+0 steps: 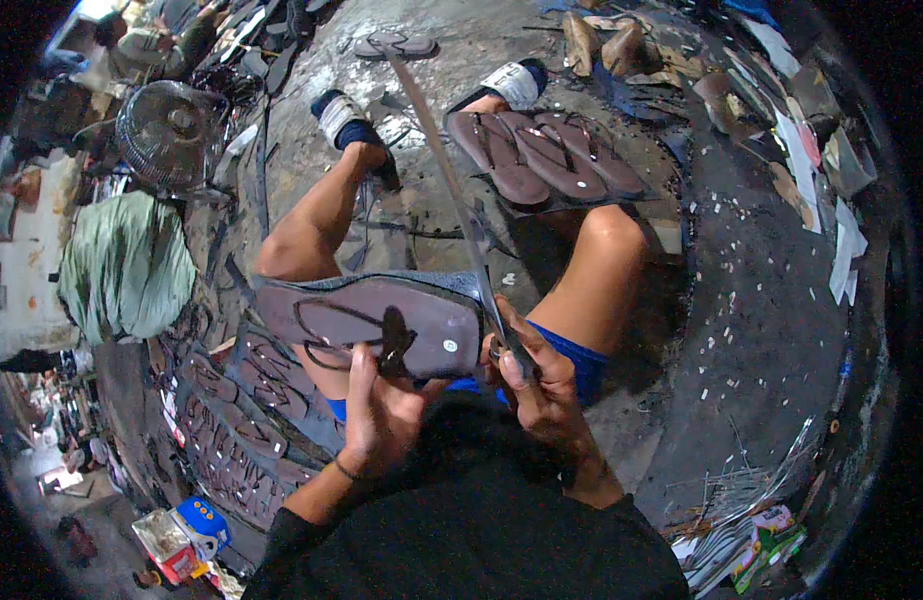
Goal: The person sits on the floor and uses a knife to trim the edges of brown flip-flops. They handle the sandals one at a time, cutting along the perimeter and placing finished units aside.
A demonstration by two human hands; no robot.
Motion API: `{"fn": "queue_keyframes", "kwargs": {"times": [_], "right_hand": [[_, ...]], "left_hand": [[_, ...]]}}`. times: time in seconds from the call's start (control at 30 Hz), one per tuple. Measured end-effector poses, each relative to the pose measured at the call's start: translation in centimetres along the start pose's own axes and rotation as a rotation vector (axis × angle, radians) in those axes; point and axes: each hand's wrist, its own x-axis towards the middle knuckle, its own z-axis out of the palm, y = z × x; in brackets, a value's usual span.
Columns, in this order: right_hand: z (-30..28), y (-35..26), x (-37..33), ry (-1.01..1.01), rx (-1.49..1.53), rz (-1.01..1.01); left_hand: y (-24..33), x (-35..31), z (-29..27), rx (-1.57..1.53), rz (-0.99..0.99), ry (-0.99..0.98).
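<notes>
Gripping a brown thong sandal (431, 308) at the frame's centre, the left hand (383, 412) sits apart from the right hand (543, 385), clasped round a long, thin blade-like tool (443, 150).

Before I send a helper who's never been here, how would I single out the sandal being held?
Find the black shirt at bottom centre. Just beyond it, crosswise, is a brown thong sandal. Unlike the similar sandals beyond the right knee, it sits in the left hand, grey material along its far edge.

Dark grey floor (761, 330), scrap-littered; pale wall (36, 250) at far left; whitish sheen (336, 50) on the far floor
</notes>
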Motion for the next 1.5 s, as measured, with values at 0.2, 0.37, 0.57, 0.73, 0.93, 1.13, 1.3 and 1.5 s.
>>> {"fn": "queue_keyframes", "kwargs": {"times": [0.2,0.37,0.57,0.73,0.93,1.13,1.3,1.5], "right_hand": [[-1.0,-1.5,0.5,0.111,-0.125,-0.116],[-0.7,2.1,-1.7,0.38,-0.428,-0.231],[-2.9,1.9,-8.2,0.34,-0.759,-0.164],[-1.9,0.8,-6.9,0.308,-0.797,-0.004],[-0.8,1.5,-4.5,0.252,-0.776,-0.021],[-0.2,1.0,-2.6,0.217,-0.801,-0.08],[0.8,0.1,-0.1,0.149,-0.762,-0.121],[2.0,0.3,2.4,0.058,-0.715,-0.128]], "left_hand": [[-0.2,5.0,1.4,0.145,0.18,-0.043],[-0.6,7.6,2.1,0.065,0.182,0.01],[-0.4,7.4,-0.9,0.178,0.107,0.113],[-1.3,6.2,-4.5,0.376,0.29,0.105],[-0.3,6.1,-5.9,0.432,0.26,0.169],[0.4,5.9,-6.6,0.366,0.184,0.223],[0.2,4.5,-7.1,0.345,0.144,0.146],[-0.3,4.1,-9.3,0.247,0.078,0.25]]}}
